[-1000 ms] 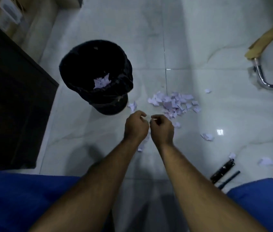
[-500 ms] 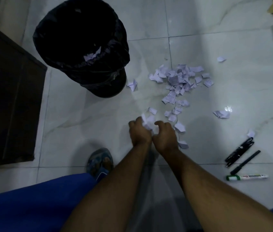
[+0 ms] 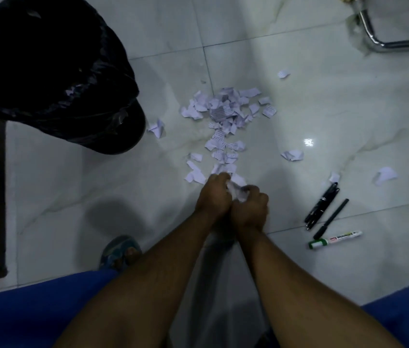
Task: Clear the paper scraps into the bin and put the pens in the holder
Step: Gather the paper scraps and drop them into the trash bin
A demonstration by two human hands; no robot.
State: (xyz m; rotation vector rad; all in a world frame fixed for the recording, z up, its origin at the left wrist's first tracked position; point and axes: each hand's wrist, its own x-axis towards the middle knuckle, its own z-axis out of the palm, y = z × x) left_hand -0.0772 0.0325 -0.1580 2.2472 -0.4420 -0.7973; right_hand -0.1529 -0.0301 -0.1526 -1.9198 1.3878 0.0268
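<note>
White marker (image 3: pixel 335 239), green cap, label unreadable.

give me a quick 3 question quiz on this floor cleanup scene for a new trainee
1. True or false: both hands are gathering paper scraps between them.
2. Which lies nearest the bottom of the view? A) the white marker with a green cap B) the pair of black pens C) the slim dark pen
3. Fill in: the bin lined with a black bag stands on the person's ____ side.

Key
1. True: the left hand and right hand curl round scraps.
2. A
3. left
</note>
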